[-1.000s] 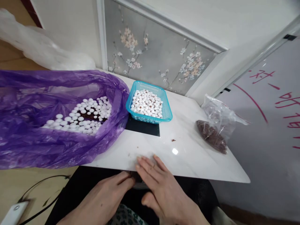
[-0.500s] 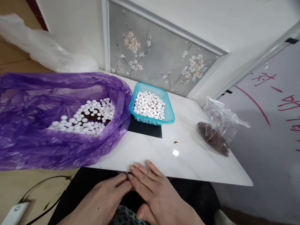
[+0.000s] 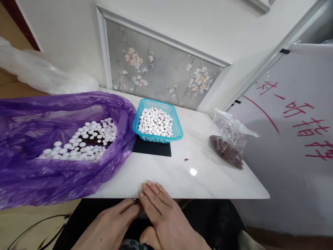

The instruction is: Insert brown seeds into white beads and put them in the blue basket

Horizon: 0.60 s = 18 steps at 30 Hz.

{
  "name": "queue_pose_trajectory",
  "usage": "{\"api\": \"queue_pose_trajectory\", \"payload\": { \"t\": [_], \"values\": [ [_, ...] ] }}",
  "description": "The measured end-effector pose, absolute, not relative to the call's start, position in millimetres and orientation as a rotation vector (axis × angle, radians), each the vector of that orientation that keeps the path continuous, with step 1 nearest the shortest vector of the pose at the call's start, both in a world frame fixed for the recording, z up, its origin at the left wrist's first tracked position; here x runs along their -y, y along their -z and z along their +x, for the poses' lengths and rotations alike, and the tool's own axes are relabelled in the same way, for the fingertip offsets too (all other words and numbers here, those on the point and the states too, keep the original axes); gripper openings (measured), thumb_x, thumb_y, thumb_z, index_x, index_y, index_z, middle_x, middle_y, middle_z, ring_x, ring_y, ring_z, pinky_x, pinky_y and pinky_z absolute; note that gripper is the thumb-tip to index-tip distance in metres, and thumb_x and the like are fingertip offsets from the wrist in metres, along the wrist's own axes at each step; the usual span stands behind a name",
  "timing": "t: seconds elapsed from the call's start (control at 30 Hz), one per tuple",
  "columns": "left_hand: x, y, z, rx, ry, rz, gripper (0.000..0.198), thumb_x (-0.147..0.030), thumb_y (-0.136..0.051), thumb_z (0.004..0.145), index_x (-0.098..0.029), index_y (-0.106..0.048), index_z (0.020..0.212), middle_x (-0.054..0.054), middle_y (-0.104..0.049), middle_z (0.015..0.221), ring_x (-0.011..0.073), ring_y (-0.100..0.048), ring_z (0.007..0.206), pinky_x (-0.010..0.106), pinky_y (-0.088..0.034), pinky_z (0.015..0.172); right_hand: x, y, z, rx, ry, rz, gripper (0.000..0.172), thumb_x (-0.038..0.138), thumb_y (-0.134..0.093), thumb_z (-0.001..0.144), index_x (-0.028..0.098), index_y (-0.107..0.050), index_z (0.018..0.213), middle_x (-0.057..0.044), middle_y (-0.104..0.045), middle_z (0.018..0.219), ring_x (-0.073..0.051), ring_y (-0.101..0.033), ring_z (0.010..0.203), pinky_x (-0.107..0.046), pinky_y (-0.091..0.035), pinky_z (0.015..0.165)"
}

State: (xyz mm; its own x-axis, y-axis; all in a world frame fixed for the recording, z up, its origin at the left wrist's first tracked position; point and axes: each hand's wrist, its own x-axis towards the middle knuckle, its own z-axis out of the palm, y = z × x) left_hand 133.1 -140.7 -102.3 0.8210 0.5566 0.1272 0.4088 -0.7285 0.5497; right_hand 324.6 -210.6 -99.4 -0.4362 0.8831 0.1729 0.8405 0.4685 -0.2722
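At the table's front edge, my right hand [image 3: 165,215] lies with its fingers stretched out together, their tips on the white tabletop [image 3: 208,184]. My left hand [image 3: 111,220] is beside it, below the edge, its fingers bent and pressed together. Its fingertips meet the side of my right hand, and what they hold, if anything, is hidden. Beyond my hands is a turquoise plastic basket [image 3: 178,129] filled with small white balls [image 3: 154,121] and some brown bits. To the left, an open purple plastic bag [image 3: 114,173] holds more white balls and dark brown material.
Under the basket lies a black flat piece [image 3: 153,148]. A small brown star-shaped bit [image 3: 186,159] is on the tabletop. On the right stands a clear bag of brown material [image 3: 229,149], near a whiteboard [image 3: 273,156]. A white plastic bag [image 3: 59,78] is at back left.
The view has shifted, so the basket and bags appear further left and slightly lower, and more of the whiteboard shows. My hands keep nearly the same pose at the table edge.
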Motion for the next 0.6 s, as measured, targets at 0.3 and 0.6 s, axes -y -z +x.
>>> {"api": "queue_pose_trajectory", "payload": {
  "t": [0.3,0.6],
  "values": [
    [131.1,107.7,126.2,-0.656,-0.478,2.480,0.042,-0.004,-0.049,0.076,-0.029,-0.067,0.105,0.000,-0.074,0.102,0.0166,-0.071,0.091,0.020,-0.053,0.087,190.2,104.0,307.2,2.310,-0.234,-1.350,0.068,0.039,-0.054,0.088,0.004,-0.036,0.143,-0.018,-0.035,0.150,-0.029,-0.024,0.142,-0.042,-0.018,0.118],
    [144.6,97.0,128.1,-0.549,-0.460,2.363,0.038,-0.005,-0.043,0.083,-0.029,-0.067,0.100,-0.001,-0.071,0.088,0.0131,-0.068,0.076,0.017,-0.055,0.074,253.4,110.9,325.2,1.833,-0.381,-1.419,0.041,0.006,-0.042,0.090,0.019,-0.058,0.125,-0.008,-0.065,0.124,-0.017,-0.063,0.112,-0.028,-0.051,0.096]
  ]
}}
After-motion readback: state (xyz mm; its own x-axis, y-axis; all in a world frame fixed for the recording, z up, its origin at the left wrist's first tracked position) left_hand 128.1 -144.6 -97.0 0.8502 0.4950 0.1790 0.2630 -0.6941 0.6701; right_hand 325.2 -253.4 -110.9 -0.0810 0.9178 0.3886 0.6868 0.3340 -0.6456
